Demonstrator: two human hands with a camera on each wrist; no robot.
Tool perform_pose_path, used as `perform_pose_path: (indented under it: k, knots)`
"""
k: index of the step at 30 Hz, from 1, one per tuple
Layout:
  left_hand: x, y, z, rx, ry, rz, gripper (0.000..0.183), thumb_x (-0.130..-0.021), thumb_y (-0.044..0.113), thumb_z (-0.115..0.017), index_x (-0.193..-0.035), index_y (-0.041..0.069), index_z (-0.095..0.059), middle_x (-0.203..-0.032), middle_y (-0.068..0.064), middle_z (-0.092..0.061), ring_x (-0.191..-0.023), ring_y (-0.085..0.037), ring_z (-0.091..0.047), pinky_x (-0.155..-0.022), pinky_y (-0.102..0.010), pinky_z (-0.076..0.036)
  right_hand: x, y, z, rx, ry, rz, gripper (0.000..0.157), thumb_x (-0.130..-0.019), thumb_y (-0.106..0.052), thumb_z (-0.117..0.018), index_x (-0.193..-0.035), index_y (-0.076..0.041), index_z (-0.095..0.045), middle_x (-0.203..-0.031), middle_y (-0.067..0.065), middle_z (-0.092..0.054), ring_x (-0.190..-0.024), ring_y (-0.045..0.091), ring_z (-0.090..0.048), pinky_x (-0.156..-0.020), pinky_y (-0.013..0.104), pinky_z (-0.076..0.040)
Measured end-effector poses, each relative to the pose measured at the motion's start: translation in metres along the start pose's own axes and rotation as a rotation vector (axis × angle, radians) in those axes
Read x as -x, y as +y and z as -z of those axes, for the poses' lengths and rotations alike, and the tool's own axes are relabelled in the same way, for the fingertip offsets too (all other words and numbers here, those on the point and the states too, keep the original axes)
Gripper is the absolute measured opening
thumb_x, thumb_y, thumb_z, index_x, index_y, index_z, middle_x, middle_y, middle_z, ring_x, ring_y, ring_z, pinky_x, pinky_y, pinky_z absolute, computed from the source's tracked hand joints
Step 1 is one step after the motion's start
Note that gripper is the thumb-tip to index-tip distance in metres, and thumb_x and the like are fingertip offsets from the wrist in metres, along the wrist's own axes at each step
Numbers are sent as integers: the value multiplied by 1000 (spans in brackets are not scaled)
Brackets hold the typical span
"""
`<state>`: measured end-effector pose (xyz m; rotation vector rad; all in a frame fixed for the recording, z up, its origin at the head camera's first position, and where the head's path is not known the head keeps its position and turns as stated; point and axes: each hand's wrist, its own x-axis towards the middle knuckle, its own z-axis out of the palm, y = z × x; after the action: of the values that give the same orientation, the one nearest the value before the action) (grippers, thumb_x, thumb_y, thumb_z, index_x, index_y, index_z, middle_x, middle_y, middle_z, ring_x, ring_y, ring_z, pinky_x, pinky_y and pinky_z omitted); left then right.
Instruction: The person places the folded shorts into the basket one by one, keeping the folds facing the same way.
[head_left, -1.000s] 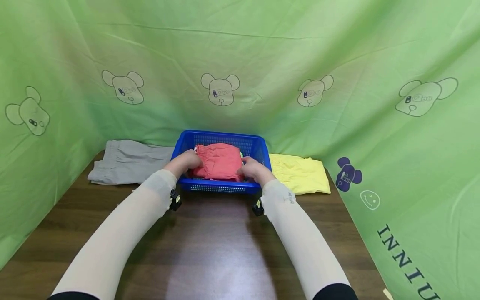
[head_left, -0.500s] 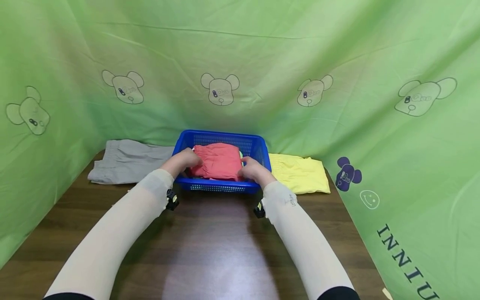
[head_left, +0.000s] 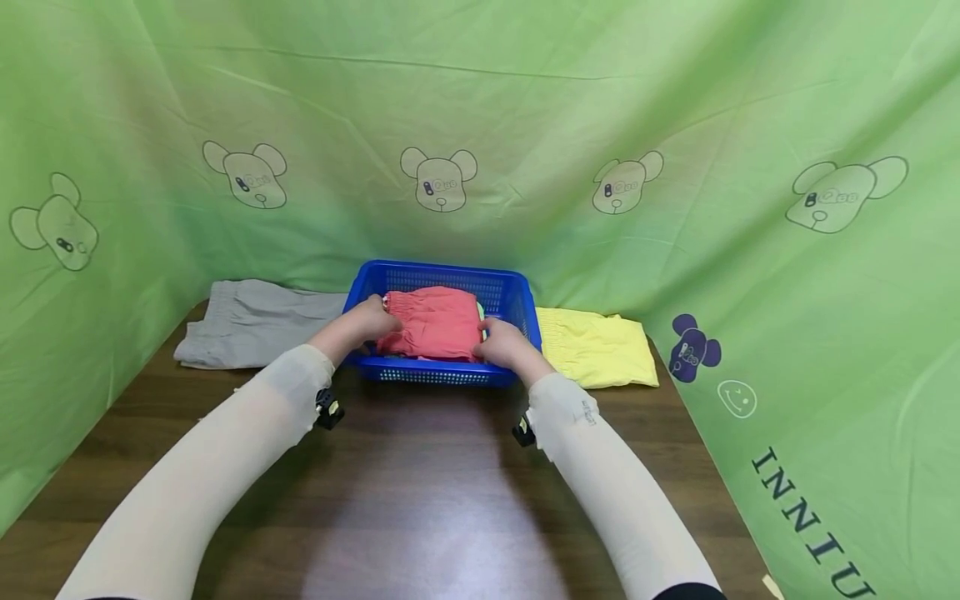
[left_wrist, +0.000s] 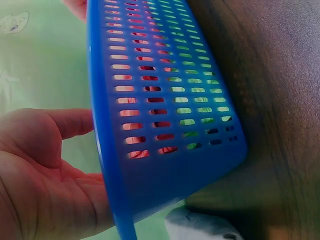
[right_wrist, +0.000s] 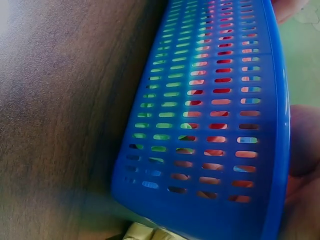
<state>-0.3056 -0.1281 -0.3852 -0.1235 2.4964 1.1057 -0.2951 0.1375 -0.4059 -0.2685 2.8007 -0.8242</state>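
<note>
Folded coral pants [head_left: 433, 321] with a gathered elastic waistband lie on top of other clothes inside a blue plastic basket [head_left: 442, 372]. My left hand [head_left: 367, 321] reaches over the basket's left side and holds the waistband end, its thumb over the cloth. At the opposite end my right hand [head_left: 506, 343] holds the pants' right edge. In the left wrist view the left hand [left_wrist: 45, 170] has thumb and fingers apart, their tips hidden behind the rim. The right hand [right_wrist: 302, 150] is mostly hidden by the basket wall. Green cloth shows through the basket's slots.
Folded grey pants [head_left: 258, 325] lie left of the basket, and a folded yellow garment [head_left: 596, 346] lies to its right. A green printed curtain [head_left: 525, 225] closes off the back and sides of the brown wooden table [head_left: 420, 500].
The left hand and forearm have shifted slightly left, and the coral pants have slid a little left in the basket. The right hand has moved only slightly.
</note>
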Motion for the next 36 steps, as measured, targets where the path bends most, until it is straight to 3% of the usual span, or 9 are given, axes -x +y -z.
perform_pose_path:
  k: [13,19,23,27,36]
  knots:
    - [16,7,6,-57,-32,-51,76,-103,26,-56,-161,-1,-16,-163,-24,-28,-139,-44,-43,-97,-63,-51,9,-6,5,32,27,9,27,-93,-17,-70,-116,-5,-66,-97,8,-70,-85,24,-61,-81,36,-48]
    - [22,9,7,-93,-35,-87,75,-103,28,-57,-161,-1,-19,-163,-24,-29,-138,-43,-45,-95,-59,-53,15,-9,7,37,41,30,26,-93,-16,-71,-116,-4,-69,-96,7,-73,-89,24,-63,-88,40,-51]
    - [27,6,10,-113,-18,-124,71,-103,29,-58,-159,-2,-26,-154,-25,-41,-127,-38,-53,-91,-55,-56,18,-8,6,55,43,51,28,-94,-19,-70,-117,-4,-69,-97,6,-74,-92,23,-64,-92,41,-53]
    - [30,2,14,-104,-19,-149,67,-104,30,-58,-156,-1,-31,-144,-23,-48,-115,-35,-61,-90,-53,-58,22,-9,6,72,57,53,31,-94,-23,-72,-119,-6,-69,-99,6,-73,-92,23,-65,-90,41,-54]
    - [39,-2,25,-111,-39,-187,64,-105,33,-57,-154,0,-35,-147,-25,-50,-120,-40,-64,-89,-52,-58,30,-9,12,119,97,72,29,-97,-23,-67,-123,-9,-69,-95,5,-70,-87,22,-63,-80,38,-53]
